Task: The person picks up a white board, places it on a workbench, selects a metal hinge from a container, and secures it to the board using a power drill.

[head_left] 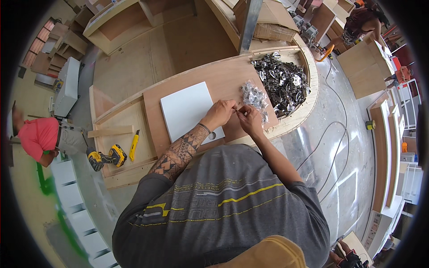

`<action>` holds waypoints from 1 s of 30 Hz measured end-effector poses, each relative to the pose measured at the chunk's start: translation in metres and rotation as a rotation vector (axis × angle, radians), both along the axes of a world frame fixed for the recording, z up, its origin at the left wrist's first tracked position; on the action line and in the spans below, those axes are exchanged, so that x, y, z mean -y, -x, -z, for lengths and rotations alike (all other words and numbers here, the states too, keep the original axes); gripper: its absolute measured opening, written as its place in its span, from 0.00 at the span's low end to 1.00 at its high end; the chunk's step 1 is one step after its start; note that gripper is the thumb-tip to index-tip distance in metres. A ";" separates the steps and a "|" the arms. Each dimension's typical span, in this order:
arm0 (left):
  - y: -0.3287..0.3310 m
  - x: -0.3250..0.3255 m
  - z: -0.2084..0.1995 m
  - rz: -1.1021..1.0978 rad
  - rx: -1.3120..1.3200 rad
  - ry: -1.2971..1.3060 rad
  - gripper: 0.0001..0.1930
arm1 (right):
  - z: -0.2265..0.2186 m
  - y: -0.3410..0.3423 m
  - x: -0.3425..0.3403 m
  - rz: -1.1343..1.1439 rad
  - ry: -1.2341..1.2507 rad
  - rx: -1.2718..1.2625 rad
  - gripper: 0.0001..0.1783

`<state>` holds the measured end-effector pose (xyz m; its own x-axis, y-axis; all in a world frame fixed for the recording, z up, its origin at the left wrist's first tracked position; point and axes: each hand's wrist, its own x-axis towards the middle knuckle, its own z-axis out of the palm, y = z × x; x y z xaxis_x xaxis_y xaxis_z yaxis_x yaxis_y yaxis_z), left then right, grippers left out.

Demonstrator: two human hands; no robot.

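My left hand (220, 113) and my right hand (250, 119) meet over the brown board (154, 107), just right of a white panel (185, 109). Fingertips of both are pinched close together around something small and dark that I cannot make out. Beside my right hand lies a clear plastic bag (254, 96) of small metal parts. Beyond it, at the rounded end of the bench, a heap of shiny metal cabinet hinges (281, 82) fills a recess. The white panel has a round hole near its close edge, partly behind my left wrist.
To the left on the wooden frame (114, 181) lie a yellow utility knife (134, 145), a wood strip (110, 131) and a yellow-black cordless drill (107, 157). A metal post (251, 27) rises behind the bench. A person in a red shirt (40, 139) stands left. A cable (344, 125) crosses the floor.
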<state>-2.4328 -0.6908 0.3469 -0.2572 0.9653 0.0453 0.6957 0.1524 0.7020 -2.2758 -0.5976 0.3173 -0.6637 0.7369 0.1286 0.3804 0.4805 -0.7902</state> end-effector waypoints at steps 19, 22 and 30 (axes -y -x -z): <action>-0.011 -0.019 0.027 -0.095 -0.093 0.116 0.08 | 0.030 0.005 -0.007 -0.055 0.265 -0.010 0.13; -0.008 -0.019 0.035 -0.133 -0.097 0.135 0.08 | 0.034 0.006 -0.004 -0.071 0.241 -0.012 0.13; -0.005 -0.019 0.019 -0.114 -0.098 0.075 0.11 | 0.070 0.003 0.009 -0.087 0.086 0.017 0.09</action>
